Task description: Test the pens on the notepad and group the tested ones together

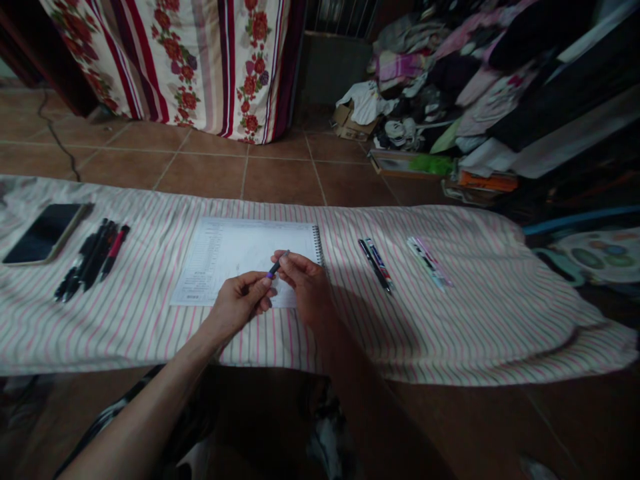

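Both hands meet over a white spiral notebook, holding one dark pen with a purple band between them. My left hand pinches the purple end. My right hand has its fingers closed around the other end, where a greyish tip shows. Sheets with printed text lie at the notebook's left side. To the right of the notebook rest a few pens, black and multicoloured. Farther right is a small group of pale pink and green pens.
On the left of the striped cloth lie several black pens, a red and black pen and a phone. Beyond are a floral curtain and a heap of clothes. A paint-palette-shaped item sits at the far right.
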Motion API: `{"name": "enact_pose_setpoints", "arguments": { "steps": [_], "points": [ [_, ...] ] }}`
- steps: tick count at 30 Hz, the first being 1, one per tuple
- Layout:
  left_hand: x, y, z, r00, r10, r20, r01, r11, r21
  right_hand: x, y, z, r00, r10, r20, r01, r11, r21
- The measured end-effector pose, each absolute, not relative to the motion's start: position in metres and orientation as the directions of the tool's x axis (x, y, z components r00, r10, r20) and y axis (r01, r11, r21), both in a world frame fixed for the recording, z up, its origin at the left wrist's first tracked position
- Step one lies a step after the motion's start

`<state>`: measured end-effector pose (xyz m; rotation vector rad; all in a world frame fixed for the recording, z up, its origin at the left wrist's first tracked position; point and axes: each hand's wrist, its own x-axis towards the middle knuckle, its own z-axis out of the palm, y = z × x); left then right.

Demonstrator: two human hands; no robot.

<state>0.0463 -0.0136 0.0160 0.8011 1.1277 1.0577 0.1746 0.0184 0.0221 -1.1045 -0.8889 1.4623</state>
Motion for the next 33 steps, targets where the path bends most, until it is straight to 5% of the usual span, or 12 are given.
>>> {"name": "enact_pose_setpoints", "arguments": {
  "steps": [9, 33],
  "points": [
    [0.044, -0.015, 0.000, 0.040, 0.969, -0.245, -0.125, 0.248, 0.961, 0.176, 0.020, 0.022, 0.022, 0.984, -0.176, -0.256, -0.165, -0.953],
    [0.050, -0.015, 0.013, 0.004, 0.965, -0.264, -0.220, 0.258, 0.941, 0.172, 0.019, 0.022, -0.003, 0.990, -0.138, -0.187, -0.137, -0.973]
  ]
}}
